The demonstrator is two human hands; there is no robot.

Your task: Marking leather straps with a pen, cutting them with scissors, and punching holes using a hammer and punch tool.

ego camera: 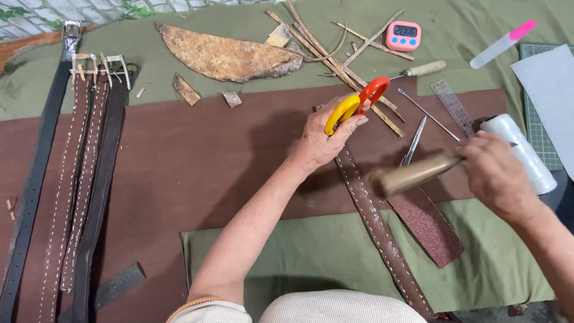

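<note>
The left hand (323, 134) is curling tight around a pair of scissors (357, 103) with yellow and orange loops, pressing down at the upper end of a stitched brown leather strap (376, 227) — the strap is lying slantwise on the table (179, 161). Just right of the strap, the right hand (496, 173) is clenching a wooden-handled tool (415, 173), blurred.

Belts (78, 179) at left, scrap strips (347, 54) behind, ruler (452, 107) & thread spool (520, 152) at right.
</note>
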